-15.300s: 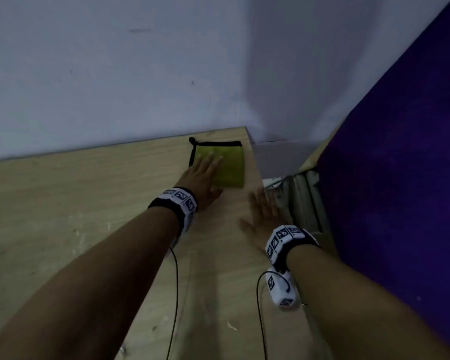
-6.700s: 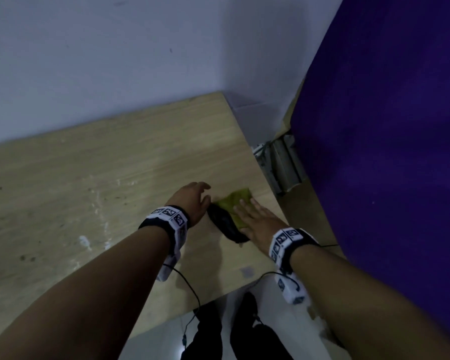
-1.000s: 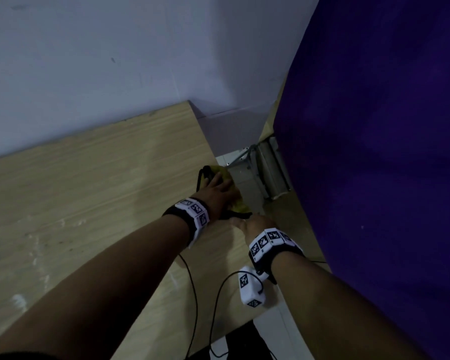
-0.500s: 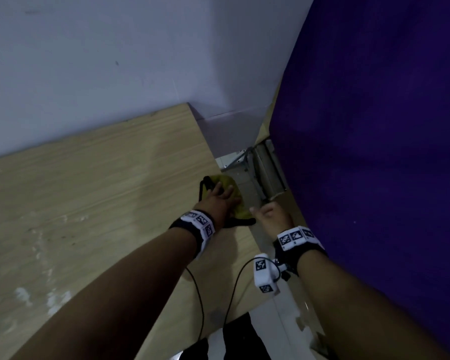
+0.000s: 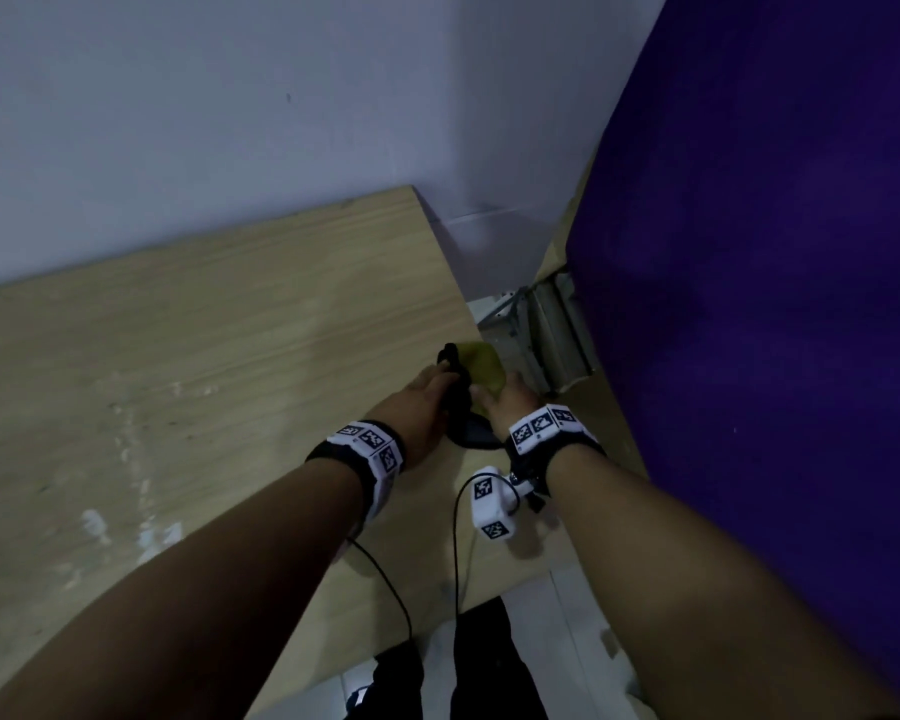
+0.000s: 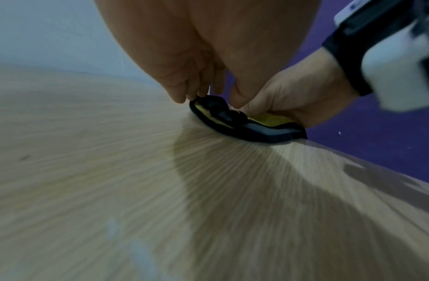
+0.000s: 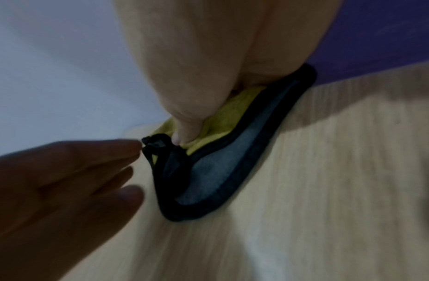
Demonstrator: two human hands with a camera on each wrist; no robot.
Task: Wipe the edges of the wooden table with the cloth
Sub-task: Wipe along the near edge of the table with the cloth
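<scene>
A yellow-green cloth [image 5: 484, 363] with black trim lies folded over the right edge of the wooden table [image 5: 230, 356]. My right hand [image 5: 502, 402] grips it there. In the right wrist view the thumb presses the cloth [image 7: 223, 171] from above. In the left wrist view the right hand [image 6: 293, 95] curls its other fingers over the table edge round the cloth [image 6: 257, 135]. My left hand [image 5: 422, 402] lies just left of it on the tabletop. Its straight fingers [image 6: 191, 91] touch the cloth's black loop, as the left hand [image 7: 100, 161] also shows from the right wrist.
A tall purple panel [image 5: 749, 304] stands close on the right, leaving a narrow gap beside the table. A grey metal frame [image 5: 552, 330] sits low in that gap. White wall runs behind the table. Black wrist cables [image 5: 455, 537] trail over the near corner above my dark trousers [image 5: 479, 667].
My right hand, which hovered off the table edge half a second ago, has come onto the cloth and taken hold of it. My left hand has slid off the cloth top to its loop.
</scene>
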